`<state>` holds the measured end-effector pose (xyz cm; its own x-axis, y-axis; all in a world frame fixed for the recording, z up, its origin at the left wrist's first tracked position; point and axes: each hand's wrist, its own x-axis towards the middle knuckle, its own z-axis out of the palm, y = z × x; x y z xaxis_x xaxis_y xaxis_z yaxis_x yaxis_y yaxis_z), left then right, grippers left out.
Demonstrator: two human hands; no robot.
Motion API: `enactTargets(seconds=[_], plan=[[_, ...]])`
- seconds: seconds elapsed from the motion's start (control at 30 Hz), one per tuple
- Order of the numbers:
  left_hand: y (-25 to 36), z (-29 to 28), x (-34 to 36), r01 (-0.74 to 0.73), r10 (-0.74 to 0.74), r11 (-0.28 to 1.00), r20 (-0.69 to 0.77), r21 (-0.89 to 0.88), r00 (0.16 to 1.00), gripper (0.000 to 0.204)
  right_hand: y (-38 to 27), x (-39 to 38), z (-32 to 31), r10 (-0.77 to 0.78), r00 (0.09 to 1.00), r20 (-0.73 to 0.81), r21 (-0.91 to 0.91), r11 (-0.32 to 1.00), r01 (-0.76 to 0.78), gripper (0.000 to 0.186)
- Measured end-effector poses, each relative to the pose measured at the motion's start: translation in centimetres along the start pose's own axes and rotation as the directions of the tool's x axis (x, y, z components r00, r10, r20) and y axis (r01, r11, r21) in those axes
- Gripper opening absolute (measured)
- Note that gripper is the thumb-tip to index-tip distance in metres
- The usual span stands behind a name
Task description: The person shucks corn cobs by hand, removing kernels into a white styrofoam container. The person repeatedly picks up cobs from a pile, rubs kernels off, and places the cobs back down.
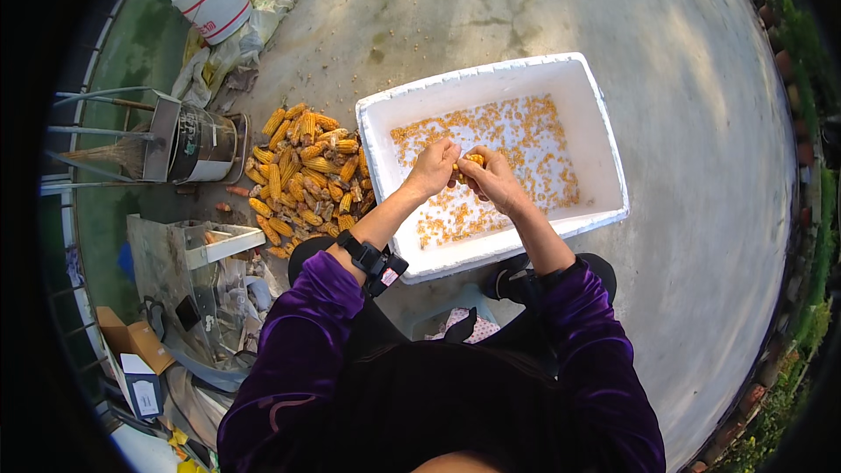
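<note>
White foam makes up the box [589, 144], its walls bare of any writing I can make out. Over it, the left hand [429, 168] and right hand [492, 180] meet, fingers curled, pinching a yellow cob [474, 159] between them; most of it is hidden by the fingers. Loose kernels [517, 127] lie scattered on the box floor below. Just left of the box is a pile of cobs [307, 175] on the concrete [692, 236].

Lettering turns up around the edges. The white bucket [210, 0], at the upper left, has red bands and a bit of red print near its base. Below it, the dark drum [203, 147] bears pale marks too small to read. At the lower left, a navy carton [143, 388] shows a white label, its print illegible. On the left wrist, the black device [382, 270] carries a small white sticker with reddish print, also unreadable. Both sleeves [320, 315] are plain purple.
</note>
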<state>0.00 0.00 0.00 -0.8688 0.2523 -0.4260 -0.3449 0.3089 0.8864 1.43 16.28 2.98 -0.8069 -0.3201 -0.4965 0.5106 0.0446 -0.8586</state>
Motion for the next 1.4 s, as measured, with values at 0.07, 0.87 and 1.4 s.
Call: enactTargets(seconds=[0.07,0.87,1.4], plan=[[-0.5,0.8,-0.5,-0.15,0.175,0.971,-0.127,0.188,0.976,0.023,0.5,0.2,0.6,-0.021,0.998,-0.065,0.04,0.999,0.024,0.024],[1.1,1.4,-1.9,-0.209,0.453,0.679,-0.178,0.704,0.874,0.04,2.8,1.6,1.4,-0.432,0.845,-0.314,-0.55,0.809,0.21,0.041],[-2.8,2.7,-0.1,-0.15,0.122,0.983,-0.231,-0.108,0.965,0.036,1.5,0.8,1.1,-0.555,0.783,-0.28,-0.734,0.65,0.198,0.037]])
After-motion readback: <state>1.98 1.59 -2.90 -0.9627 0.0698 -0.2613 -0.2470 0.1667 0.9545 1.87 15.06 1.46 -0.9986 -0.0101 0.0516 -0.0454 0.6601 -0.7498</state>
